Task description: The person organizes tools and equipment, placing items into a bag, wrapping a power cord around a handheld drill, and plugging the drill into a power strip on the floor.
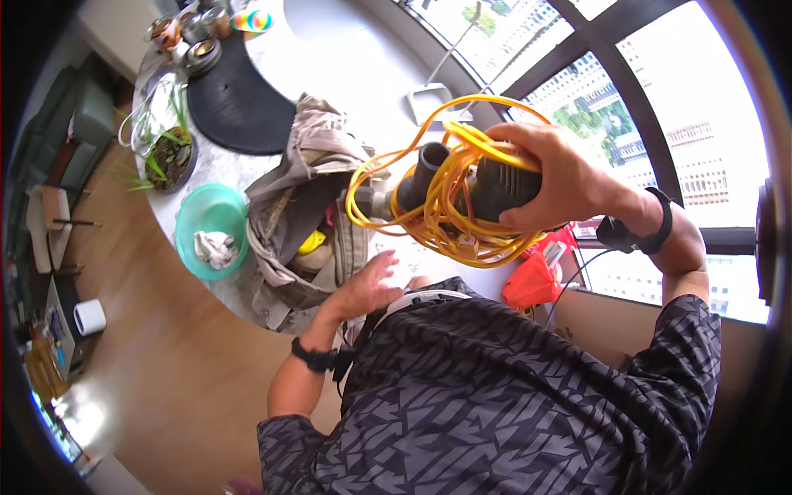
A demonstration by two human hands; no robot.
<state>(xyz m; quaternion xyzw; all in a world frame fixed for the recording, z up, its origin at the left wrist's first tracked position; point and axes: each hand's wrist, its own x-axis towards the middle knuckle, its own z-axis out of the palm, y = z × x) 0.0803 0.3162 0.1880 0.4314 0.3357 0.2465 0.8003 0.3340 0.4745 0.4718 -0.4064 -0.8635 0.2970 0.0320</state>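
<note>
My right hand (554, 176) is raised above the white table (346, 58) and grips a dark grey power tool (462, 188) wrapped in a coiled yellow cord (437, 227). The tool's black side handle sticks out to the upper left. My left hand (367, 287) rests flat with fingers spread on the table edge, just right of an open beige tool bag (305, 206). The bag holds something yellow. Both wrists carry black bands.
A teal bowl (194, 216) with a crumpled cloth sits left of the bag. A potted plant (169, 157), a dark round mat (235, 99) and several metal cups (198, 37) lie farther back. An orange object (532, 280) sits by the window. Wooden floor lies to the left.
</note>
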